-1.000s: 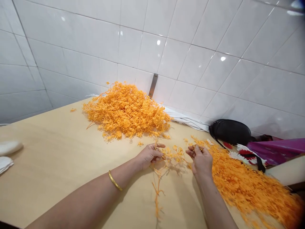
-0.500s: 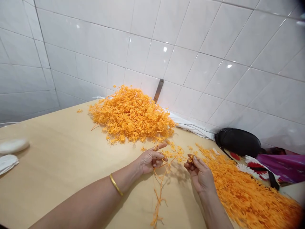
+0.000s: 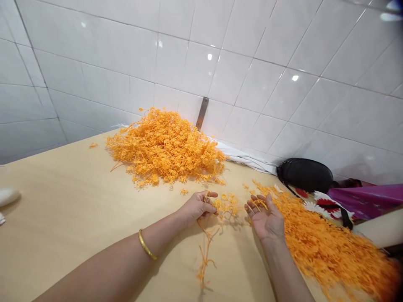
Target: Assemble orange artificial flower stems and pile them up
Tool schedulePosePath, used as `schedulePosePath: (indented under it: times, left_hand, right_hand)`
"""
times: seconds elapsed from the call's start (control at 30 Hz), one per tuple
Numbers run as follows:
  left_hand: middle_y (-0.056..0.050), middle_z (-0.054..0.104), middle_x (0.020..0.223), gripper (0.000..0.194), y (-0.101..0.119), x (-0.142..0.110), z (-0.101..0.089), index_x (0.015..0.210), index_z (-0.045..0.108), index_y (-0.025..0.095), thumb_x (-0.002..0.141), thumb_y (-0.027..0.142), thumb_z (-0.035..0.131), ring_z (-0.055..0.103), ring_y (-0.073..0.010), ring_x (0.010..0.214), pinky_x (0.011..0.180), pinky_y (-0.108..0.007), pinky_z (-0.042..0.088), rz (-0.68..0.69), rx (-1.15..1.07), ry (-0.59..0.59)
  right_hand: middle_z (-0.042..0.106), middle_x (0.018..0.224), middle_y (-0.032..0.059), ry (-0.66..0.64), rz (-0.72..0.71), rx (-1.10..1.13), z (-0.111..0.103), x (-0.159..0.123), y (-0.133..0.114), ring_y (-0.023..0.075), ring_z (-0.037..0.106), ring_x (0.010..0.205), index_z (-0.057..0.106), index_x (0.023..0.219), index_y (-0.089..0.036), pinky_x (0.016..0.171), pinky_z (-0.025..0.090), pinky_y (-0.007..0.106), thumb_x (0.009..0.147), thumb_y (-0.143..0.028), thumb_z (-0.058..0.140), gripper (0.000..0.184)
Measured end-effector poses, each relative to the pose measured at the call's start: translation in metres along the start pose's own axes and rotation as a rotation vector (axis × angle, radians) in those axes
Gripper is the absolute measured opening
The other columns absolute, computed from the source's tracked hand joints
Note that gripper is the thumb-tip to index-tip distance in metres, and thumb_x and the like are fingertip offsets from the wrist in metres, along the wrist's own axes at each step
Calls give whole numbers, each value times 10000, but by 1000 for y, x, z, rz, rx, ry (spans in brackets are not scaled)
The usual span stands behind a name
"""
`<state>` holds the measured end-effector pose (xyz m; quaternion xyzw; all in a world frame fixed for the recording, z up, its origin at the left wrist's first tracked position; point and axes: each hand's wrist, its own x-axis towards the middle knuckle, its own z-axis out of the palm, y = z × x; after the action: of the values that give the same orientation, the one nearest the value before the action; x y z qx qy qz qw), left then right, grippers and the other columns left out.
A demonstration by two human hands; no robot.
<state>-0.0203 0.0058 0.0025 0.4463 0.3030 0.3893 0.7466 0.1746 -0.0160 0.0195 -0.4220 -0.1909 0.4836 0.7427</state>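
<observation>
Pinching orange sprig [image 3: 232, 204], left hand [image 3: 199, 207], right hand [image 3: 267, 220] unclenched, bearing orange bits [image 3: 260, 203]

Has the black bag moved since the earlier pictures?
No. Judged against the metal strip on the tiled wall, the black bag shows no visible shift.

There are two orange heaps [image 3: 166, 149] [image 3: 327, 241], one bangle [image 3: 145, 246], one bag [image 3: 305, 174]

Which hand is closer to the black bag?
Right. The right hand is in front of the black bag, slightly left; the left hand is farther out to the same side.
</observation>
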Motion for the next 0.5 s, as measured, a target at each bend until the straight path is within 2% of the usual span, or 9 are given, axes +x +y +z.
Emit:
schedulePosePath:
  times: [0.1, 0.2, 0.27, 0.37, 0.43, 0.5]
  left_hand:
    - [91, 409, 489, 517, -4, 0, 5, 1020, 507, 96, 512, 19, 558, 320, -19, 374, 404, -182, 205, 16, 138, 1]
    - [89, 423, 506, 551, -8, 1, 6, 1040, 497, 101, 501, 2, 549, 345, -23, 393, 421, -180, 238, 24, 204, 10]
    - [84, 442, 513, 554, -10, 3, 5, 1037, 487, 108, 496, 2, 552, 370, -31, 403, 436, -180, 265, 43, 207, 4]
    - [72, 482, 531, 536, -13, 3, 5, 1002, 469, 125, 487, 12, 569, 431, -52, 435, 479, -191, 327, 70, 151, -40]
    - [60, 517, 550, 544, -13, 3, 5, 990, 450, 137, 478, 16, 590, 476, -70, 467, 517, -208, 365, 74, 112, -73]
    - [61, 523, 551, 541, -12, 2, 6, 971, 449, 143, 469, 17, 606, 489, -75, 475, 529, -213, 378, 75, 102, -82]
  right_hand:
    - [472, 562, -59, -3, -125, -134, 4, -4, 0, 56, 434, 440, 506, 649, -177, 413, 373, 187, 565, -386, 674, 281]
    - [370, 476, -79, -165, -308, -475, 11, -15, 5, 45, 308, 381, 520, 646, -180, 363, 247, 179, 633, -400, 633, 248]
    - [422, 502, -50, -342, -411, -778, 15, -23, 9, 62, 336, 420, 569, 676, -171, 406, 270, 201, 699, -407, 574, 237]
    - [550, 639, 6, -541, -482, -1128, 20, -32, 16, 105, 443, 543, 630, 800, -167, 513, 333, 230, 709, -383, 569, 243]
    - [591, 703, 20, -618, -491, -1217, 20, -34, 21, 129, 488, 609, 640, 831, -180, 564, 352, 238, 717, -348, 558, 219]
    - [599, 703, 16, -645, -494, -1217, 20, -32, 24, 136, 506, 639, 639, 760, -183, 590, 356, 236, 746, -300, 512, 173]
